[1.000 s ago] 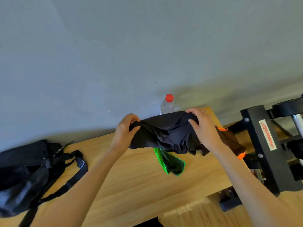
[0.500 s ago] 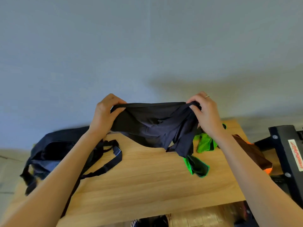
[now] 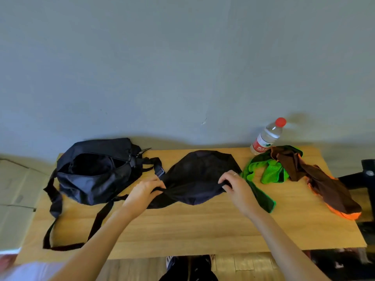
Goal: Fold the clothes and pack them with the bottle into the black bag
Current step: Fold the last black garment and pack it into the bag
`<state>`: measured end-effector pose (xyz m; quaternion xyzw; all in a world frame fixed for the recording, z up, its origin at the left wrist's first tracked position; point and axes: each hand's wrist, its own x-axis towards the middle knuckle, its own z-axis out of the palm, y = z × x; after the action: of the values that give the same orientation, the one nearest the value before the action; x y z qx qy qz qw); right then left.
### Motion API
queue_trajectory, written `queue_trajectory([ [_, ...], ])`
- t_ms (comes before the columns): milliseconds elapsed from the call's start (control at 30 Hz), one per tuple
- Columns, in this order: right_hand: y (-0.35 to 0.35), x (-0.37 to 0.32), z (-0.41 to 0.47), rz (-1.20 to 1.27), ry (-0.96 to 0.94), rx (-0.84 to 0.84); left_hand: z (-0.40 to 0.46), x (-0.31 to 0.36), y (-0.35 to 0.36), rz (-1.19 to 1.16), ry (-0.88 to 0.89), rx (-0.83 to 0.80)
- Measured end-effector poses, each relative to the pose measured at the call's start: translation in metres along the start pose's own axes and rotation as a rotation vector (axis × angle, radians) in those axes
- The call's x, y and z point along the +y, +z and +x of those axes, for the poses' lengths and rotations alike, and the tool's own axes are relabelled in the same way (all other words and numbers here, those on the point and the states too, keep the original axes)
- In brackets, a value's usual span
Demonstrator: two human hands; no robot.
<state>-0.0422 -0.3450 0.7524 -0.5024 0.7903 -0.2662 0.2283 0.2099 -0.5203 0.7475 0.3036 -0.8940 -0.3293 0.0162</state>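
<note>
table (image 3: 182,230): pale smooth wood | black bag (image 3: 91,179): matt cloth | bottle (image 3: 266,137): clear glossy plastic

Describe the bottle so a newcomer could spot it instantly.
On the light wooden table, look to the far right corner by the grey wall. The clear plastic bottle stands behind the green mesh garment; only it has a red cap.
</note>
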Motion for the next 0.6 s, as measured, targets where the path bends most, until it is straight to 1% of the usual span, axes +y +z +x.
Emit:
queue_trajectory([
  [200,0.064,0.029,-0.031,-0.069,0.1,-0.207,-0.012,-0.027,0.052,0.089,-0.166,-0.178],
  [333,0.081,0.044,-0.033,-0.036,0.11,-0.314,-0.003,-0.035,0.067,0.178,-0.239,-0.216],
  [367,0.08,0.048,-0.03,0.006,0.125,-0.299,0.002,-0.033,0.069,0.172,-0.235,-0.201],
  [433,0.075,0.057,-0.02,0.079,0.156,-0.205,0.017,-0.025,0.071,0.142,-0.2,-0.152],
  [533,0.065,0.072,0.005,0.056,0.187,0.035,0.049,-0.004,0.077,0.112,-0.095,-0.048],
  [600,0.06,0.081,0.022,0.013,0.237,0.165,0.074,0.012,0.086,0.112,-0.03,-0.016],
])
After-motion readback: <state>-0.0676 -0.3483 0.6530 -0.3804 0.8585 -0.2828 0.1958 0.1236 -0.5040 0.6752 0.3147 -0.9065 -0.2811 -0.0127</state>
